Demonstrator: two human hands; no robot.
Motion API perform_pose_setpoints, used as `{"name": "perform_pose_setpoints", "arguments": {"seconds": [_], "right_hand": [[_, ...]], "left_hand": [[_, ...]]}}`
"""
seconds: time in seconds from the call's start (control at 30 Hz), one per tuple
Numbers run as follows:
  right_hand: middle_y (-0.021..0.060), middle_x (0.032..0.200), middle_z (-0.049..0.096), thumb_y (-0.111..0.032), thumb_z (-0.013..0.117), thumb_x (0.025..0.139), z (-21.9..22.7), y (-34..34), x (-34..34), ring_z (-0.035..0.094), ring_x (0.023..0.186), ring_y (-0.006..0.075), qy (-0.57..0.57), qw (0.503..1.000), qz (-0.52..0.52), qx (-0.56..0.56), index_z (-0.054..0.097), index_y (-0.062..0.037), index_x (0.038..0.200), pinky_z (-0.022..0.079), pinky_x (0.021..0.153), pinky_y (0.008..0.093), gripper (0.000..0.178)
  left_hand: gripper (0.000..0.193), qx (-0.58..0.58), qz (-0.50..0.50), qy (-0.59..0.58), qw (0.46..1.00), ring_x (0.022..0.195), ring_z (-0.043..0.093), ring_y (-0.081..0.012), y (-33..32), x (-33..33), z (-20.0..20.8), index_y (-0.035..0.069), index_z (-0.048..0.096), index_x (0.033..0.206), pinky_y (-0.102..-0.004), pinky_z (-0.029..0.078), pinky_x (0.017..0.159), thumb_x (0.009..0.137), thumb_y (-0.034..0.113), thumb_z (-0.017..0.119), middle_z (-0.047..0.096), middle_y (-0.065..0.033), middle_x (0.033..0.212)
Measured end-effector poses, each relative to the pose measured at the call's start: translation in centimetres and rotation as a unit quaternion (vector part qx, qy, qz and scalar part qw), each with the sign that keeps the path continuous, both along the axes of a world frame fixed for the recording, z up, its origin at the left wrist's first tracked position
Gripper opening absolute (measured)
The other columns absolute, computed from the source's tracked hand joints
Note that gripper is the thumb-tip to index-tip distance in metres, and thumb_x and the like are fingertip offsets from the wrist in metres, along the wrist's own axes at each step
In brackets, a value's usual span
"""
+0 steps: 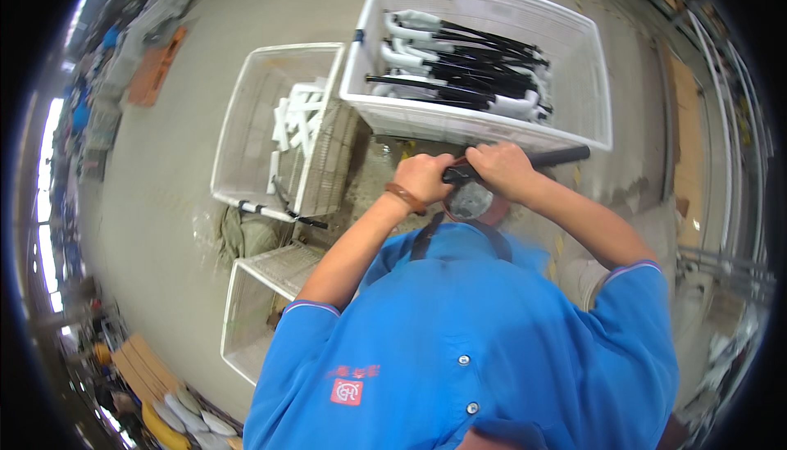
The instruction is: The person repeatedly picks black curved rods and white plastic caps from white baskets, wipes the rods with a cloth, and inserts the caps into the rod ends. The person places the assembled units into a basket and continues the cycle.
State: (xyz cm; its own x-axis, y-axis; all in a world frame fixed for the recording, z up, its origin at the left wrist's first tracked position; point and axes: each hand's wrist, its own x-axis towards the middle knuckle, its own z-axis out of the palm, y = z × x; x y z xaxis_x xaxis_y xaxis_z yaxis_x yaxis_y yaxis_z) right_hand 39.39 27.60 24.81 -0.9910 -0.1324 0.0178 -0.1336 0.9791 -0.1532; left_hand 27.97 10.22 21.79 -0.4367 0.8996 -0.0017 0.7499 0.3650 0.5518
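Note:
In front of my body a black tube (559,156) lies roughly level, reaching right past my hands. My right hand (502,170) is closed around it. My left hand (422,179), with a brown band at the wrist, is closed at the tube's left end; a thin reddish-brown strip shows between the hands. What the left fingertips pinch is partly hidden. Just beyond stands a large white crate (484,126) holding several black rods (471,69) with white curved or wrapped ends (402,55). Below my hands sits a round container (474,202) with a reddish rim and greyish inside.
A second white crate (234,134) with white pieces (297,118) stands to the left; a dark rod leans at its near corner. Nearer is another white crate (232,319), beside a greenish sack (246,235). An orange pallet (157,69) lies far left. Racks line the right.

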Motion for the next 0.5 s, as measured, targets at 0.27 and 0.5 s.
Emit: {"name": "perform_pose_setpoints", "arguments": {"seconds": [0.27,0.5], "right_hand": [[0.0174,0.079,0.066,-0.027,0.077,0.072,3.4,-1.7,-2.0,0.064,0.078,0.0387,-0.106,0.962,-0.053,-0.248,0.063,-0.006,0.091,0.05,0.07,0.0452,0.031],[0.0006,0.068,0.055,-0.024,0.079,0.075,14.6,5.6,0.8,0.052,0.055,0.009,-0.137,0.863,-0.101,-0.476,0.06,0.0008,0.089,0.042,0.05,0.0253,0.034]], "left_hand": [[0.025,0.103,-0.028,0.067,0.992,0.071,0.065,-0.0356,-0.4,-0.8,3.8,0.011,0.057,0.088,-0.047,0.051,0.061,0.071,0.02,0.074,0.065,-0.0097,0.077],[0.023,0.009,0.018,-0.287,0.958,0.074,0.059,-0.0123,-8.4,-6.1,9.3,0.004,0.06,0.093,-0.0318,0.047,0.067,0.084,0.02,0.074,0.06,-0.0031,0.077]]}}
